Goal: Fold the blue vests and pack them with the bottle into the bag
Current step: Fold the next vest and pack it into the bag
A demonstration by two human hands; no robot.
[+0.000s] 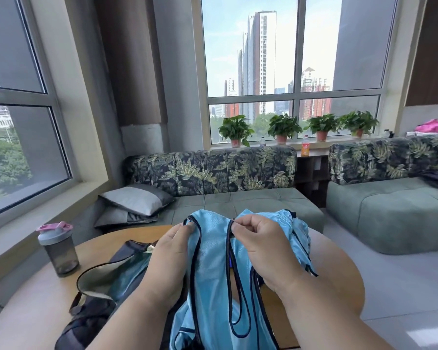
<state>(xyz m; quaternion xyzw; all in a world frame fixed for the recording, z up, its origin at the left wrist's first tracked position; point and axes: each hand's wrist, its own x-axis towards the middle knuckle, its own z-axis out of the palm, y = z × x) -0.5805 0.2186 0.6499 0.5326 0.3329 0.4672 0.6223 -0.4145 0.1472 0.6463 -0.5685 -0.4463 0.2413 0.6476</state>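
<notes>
A light blue vest with dark piping hangs in front of me above the round wooden table. My left hand grips its left shoulder strap. My right hand pinches the right shoulder strap between thumb and fingers. More blue vest fabric is bunched behind my right hand. A dark bag with a pale lining lies open on the table to the left, with blue fabric showing inside it. A smoky grey shaker bottle with a pink-tabbed lid stands upright at the table's left edge.
A sofa with a leaf-patterned back and grey cushions stands beyond the table. A second sofa section is at the right. Potted plants line the window sill. Pink clothing lies on a ledge far right.
</notes>
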